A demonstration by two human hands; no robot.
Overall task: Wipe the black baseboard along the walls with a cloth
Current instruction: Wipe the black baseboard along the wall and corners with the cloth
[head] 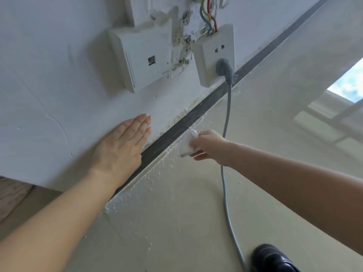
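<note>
Black baseboard (204,105): a dark strip running diagonally from lower left to upper right, at the joint between the white wall (49,75) and the pale floor (176,213). Its edges are ragged with white plaster crumbs (170,160), which also lie scattered on the floor beside it. Left hand (119,148): laid flat on the wall just above the strip, fingers straight and together, grasping nothing. Right hand (211,147): fingers curled round a crumpled white cloth (187,142), which it holds against the baseboard. White box (141,57) and socket (216,55): mounted on the wall above, with broken plaster between them. A grey plug (224,68) sits in the socket; its cable (225,193) hangs down across the baseboard, behind the right wrist, and onto the floor. Black shoe (273,258): at the bottom edge. Coloured wires (208,16): entering the top of the socket.
</note>
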